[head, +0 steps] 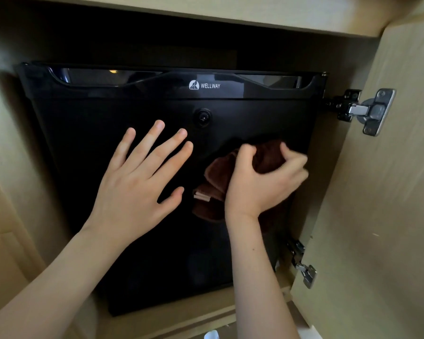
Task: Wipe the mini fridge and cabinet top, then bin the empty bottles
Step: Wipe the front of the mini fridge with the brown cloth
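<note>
A black mini fridge (pixel 88 123) with a white WELLWAY logo fills a light wooden cabinet recess, its door closed. My left hand (pixel 137 182) lies flat on the door with its fingers spread and holds nothing. To its right, my right hand (pixel 260 182) is shut on a bunched brown cloth (pixel 218 174) and presses it against the door below the round lock (pixel 202 117). Part of the cloth hangs below my right wrist. No bottles show clearly.
The cabinet door (pixel 377 216) stands open at the right, held by two metal hinges (pixel 367 111) (pixel 302 266). A wooden shelf edge (pixel 206 13) runs above the fridge. A small white object (pixel 211 335) peeks in at the bottom edge.
</note>
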Demonstrator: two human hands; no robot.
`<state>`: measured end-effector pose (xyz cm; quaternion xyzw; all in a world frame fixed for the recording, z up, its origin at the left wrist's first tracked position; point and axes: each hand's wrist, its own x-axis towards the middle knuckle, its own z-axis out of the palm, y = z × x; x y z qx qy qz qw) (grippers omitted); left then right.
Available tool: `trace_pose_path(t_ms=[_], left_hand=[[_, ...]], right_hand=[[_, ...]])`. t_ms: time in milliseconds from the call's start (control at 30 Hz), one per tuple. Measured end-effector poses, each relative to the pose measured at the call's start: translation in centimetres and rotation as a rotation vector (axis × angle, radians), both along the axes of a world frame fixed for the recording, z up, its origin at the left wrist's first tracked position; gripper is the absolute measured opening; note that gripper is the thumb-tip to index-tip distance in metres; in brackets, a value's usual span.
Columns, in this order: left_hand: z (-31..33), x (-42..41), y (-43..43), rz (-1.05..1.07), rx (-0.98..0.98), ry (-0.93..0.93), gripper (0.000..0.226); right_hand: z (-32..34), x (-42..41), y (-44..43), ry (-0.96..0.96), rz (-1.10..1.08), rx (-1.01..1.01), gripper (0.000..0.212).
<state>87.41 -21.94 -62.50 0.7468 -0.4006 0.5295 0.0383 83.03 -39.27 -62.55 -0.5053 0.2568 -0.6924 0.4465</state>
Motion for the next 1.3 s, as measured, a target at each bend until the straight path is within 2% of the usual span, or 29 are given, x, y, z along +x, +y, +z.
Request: trace_pose_path(t_ms=[67,133,267,367,567,700,767,867,933,1167,1300], left_hand=[[0.0,0.1,-0.1,-0.006,0.000,-0.002,0.064],[0.0,0.1,-0.1,-0.006,-0.005,-0.001,0.065],[-0.1,-0.1,-0.3,0.002,-0.012,0.006,0.065],[0.1,-0.4,-0.6,0.008,-0.001,0.004,0.065],[0.6,-0.7,-2.6,-0.010,0.029,0.002,0.065],[0.3,-0.7,-3.2,0.002,0.017,0.010,0.068],[0.3,-0.7,-3.2,0.005,0.015,0.012,0.069],[0.3,-0.8,-3.3,0.000,0.012,0.026,0.069],[0.3,-0.8,-3.2,0.000,0.015,0.032,0.069],[0.3,-0.7,-3.1,-0.003,0.020,0.022,0.069],[0.1,-0.7,-3.1,-0.011,0.014,0.014,0.068]], right_hand=[[-0.3,0.6,-0.5,-0.010,-0.060,-0.087,0.041],[-1.4,0.9,-0.9,-0.031,-0.048,-0.092,0.039],[-6.6,-0.3,-0.9,-0.046,0.035,0.106,0.040],[-7.1,-0.6,-0.6,0.018,0.049,0.230,0.041],[0.3,0.3,-1.7,0.002,-0.033,-0.006,0.040],[-0.6,0.7,-2.4,-0.049,-0.057,-0.119,0.040],[-3.1,0.5,-2.5,-0.070,-0.031,-0.033,0.039],[-5.5,-0.2,-2.1,-0.105,0.032,0.211,0.036],[-5.0,-0.4,-1.9,-0.076,0.014,0.257,0.035],[1.3,0.6,-4.0,-0.165,-0.056,-0.060,0.033],[-1.7,0.7,-4.2,-0.260,-0.030,-0.038,0.039]])
